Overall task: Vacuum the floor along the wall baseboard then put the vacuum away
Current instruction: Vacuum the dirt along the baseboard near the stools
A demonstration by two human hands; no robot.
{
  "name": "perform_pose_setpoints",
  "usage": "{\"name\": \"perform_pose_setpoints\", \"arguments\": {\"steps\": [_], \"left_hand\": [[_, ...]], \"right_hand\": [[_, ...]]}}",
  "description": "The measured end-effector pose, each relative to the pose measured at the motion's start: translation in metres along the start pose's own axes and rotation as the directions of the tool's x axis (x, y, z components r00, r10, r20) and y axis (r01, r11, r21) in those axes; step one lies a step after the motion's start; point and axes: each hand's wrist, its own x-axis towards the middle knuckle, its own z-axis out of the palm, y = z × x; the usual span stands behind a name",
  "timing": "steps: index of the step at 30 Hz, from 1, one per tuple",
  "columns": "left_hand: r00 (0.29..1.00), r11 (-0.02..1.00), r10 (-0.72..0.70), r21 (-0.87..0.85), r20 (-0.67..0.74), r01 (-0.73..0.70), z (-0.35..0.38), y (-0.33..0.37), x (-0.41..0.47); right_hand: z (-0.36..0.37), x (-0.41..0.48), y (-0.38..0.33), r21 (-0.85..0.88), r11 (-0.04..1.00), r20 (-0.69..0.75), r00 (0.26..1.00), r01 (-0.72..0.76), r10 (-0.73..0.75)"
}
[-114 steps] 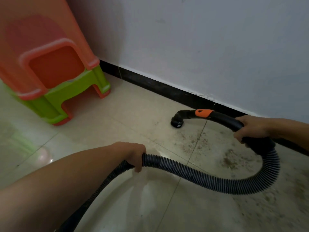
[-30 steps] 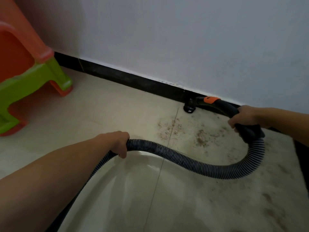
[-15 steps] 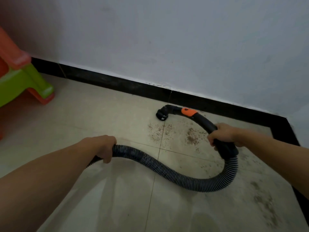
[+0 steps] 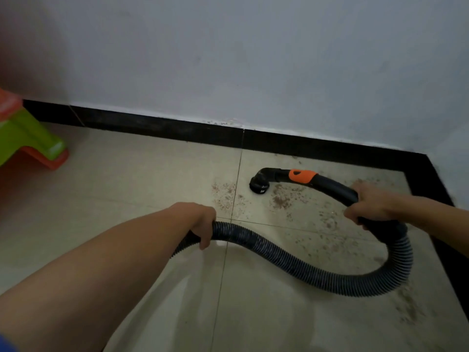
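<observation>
A black ribbed vacuum hose (image 4: 299, 265) loops across the tiled floor. My left hand (image 4: 201, 222) grips the hose near its middle. My right hand (image 4: 368, 204) grips the curved black handle with an orange band (image 4: 302, 176). The round nozzle (image 4: 259, 185) points down at the floor, a short way out from the black baseboard (image 4: 177, 128). Brown dirt specks (image 4: 279, 199) lie scattered around the nozzle and toward the right corner. The vacuum body is out of view.
An orange and green plastic stool (image 4: 30, 143) stands at the left by the wall. The white wall (image 4: 228, 59) meets a second wall at the right, where the baseboard (image 4: 436, 189) turns toward me. Pale tiles (image 4: 127, 186) cover the floor.
The nozzle has come off the baseboard and out over the dirt patch, then shifted slightly right. The view has swung right, showing the room corner.
</observation>
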Motion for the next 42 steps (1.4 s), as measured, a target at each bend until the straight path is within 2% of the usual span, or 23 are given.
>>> {"name": "perform_pose_setpoints", "arguments": {"steps": [6,11,13,16,19,24,26,31,38,42], "left_hand": [[0.994,0.997,-0.048,0.059,0.095,0.043,0.018,0.003,-0.013],[0.983,0.996,-0.078,0.059,0.168,0.069,0.033,-0.004,-0.026],[0.983,0.996,-0.085,0.043,0.16,0.079,0.033,-0.007,-0.029],[0.99,0.996,-0.093,0.017,0.102,0.092,0.027,-0.011,-0.033],[0.992,0.993,-0.118,0.024,0.033,0.118,0.021,-0.017,-0.039],[0.985,0.983,-0.168,0.078,0.05,0.164,0.021,-0.03,-0.049],[0.982,0.98,-0.181,0.096,0.061,0.175,0.027,-0.032,-0.052],[0.981,0.979,-0.193,0.068,0.036,0.19,0.028,-0.038,-0.056],[0.969,0.965,-0.249,0.084,-0.002,0.248,0.026,-0.05,-0.065],[0.96,0.957,-0.281,0.078,0.001,0.28,0.03,-0.057,-0.072]], "right_hand": [[-0.014,-0.013,0.004,-0.046,0.997,0.142,0.988,0.061,-0.053],[0.011,-0.016,0.005,-0.075,0.991,0.303,0.95,0.107,-0.079],[0.017,-0.011,0.007,-0.052,0.994,0.261,0.962,0.1,-0.083],[0.017,0.001,0.006,0.004,0.997,0.09,0.993,0.076,-0.076],[0.02,0.006,-0.006,-0.035,0.997,-0.032,0.997,0.071,-0.072],[0.041,0.0,-0.02,-0.001,0.988,0.18,0.972,0.156,-0.153],[0.044,0.003,-0.022,0.012,0.987,0.161,0.974,0.159,-0.159],[0.047,0.013,-0.031,0.013,0.995,-0.002,0.995,0.098,-0.098],[0.059,0.016,-0.058,0.036,0.99,0.022,0.99,0.139,-0.139],[0.059,0.018,-0.072,0.109,0.98,0.028,0.985,0.169,-0.173]]}}
